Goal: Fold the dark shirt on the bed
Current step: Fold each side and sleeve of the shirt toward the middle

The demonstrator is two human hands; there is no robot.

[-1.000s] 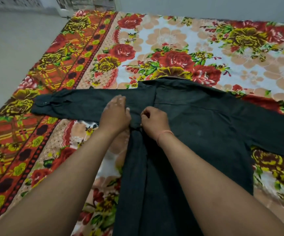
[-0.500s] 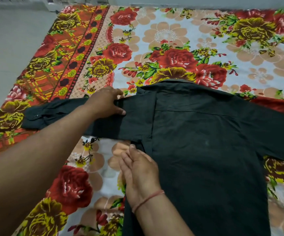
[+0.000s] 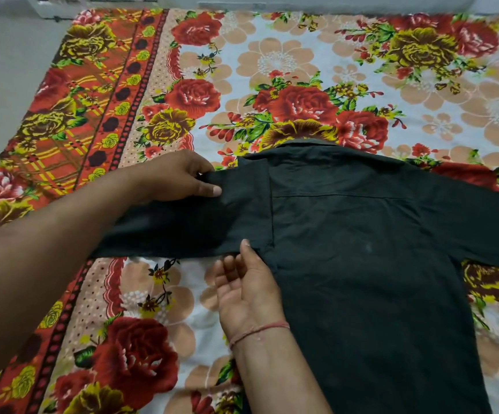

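I am watching the left hand [image 3: 179, 177] pinching the far edge of the left sleeve [image 3: 182, 228] between thumb and fingers, so the folding is only beginning. The right hand [image 3: 248, 291] is lying open, fingers straight and close together, tips touching the sleeve's near edge by the armpit. The dark shirt [image 3: 362, 264] is lying back-up on the flowered bed sheet [image 3: 272, 64], soft matte cloth, lightly creased; its left side is perhaps already turning in. The right sleeve [image 3: 481, 222] is lying spread flat, not yet folded.

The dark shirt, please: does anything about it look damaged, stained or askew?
Only a small pale speck on the back of the dark shirt stands out, possibly lint or a stain. Otherwise it lies flat; the left hand pinches one sleeve.
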